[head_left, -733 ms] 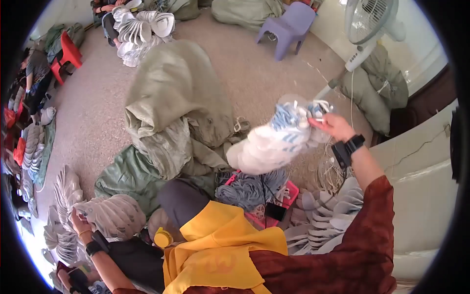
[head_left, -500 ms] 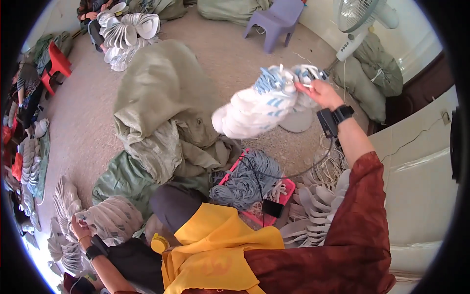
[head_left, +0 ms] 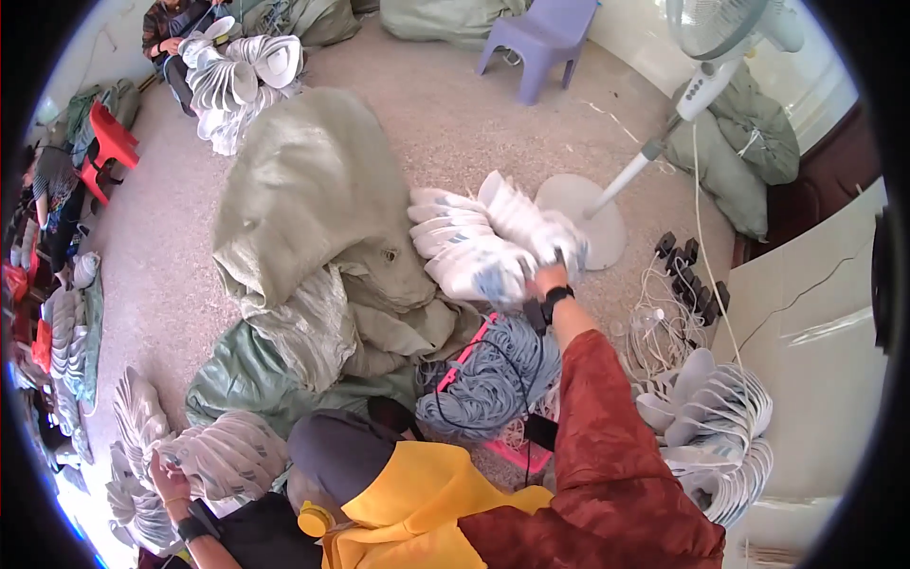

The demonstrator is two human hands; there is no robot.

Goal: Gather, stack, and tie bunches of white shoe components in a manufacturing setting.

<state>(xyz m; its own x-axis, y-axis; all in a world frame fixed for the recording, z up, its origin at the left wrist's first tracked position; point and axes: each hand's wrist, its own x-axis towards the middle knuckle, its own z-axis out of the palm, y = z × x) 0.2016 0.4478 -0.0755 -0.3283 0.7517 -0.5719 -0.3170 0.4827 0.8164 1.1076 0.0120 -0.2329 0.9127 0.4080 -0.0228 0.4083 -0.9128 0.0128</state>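
Note:
A bundle of white shoe uppers [head_left: 455,237] with blue markings rests low over the floor by the fan's base. My right hand [head_left: 550,279] is closed on its near end, fingers partly hidden by the bundle. At the lower left, my left hand [head_left: 171,484] grips the end of another stack of white shoe uppers [head_left: 230,453] beside my leg. Just below the right bundle stands a pink basket [head_left: 519,457] heaped with grey-blue laces [head_left: 498,370], and my right forearm passes over its right side.
A large olive sack [head_left: 308,190] lies ahead. The standing fan [head_left: 630,180] is at the right, with black chargers and cables [head_left: 690,275] near it. More nested uppers [head_left: 716,427] sit lower right. A purple chair [head_left: 540,43] and another person [head_left: 171,43] are farther off.
My right hand has swung the bundle down and nearer, from the air in front of the fan to about floor level. The left hand has barely moved.

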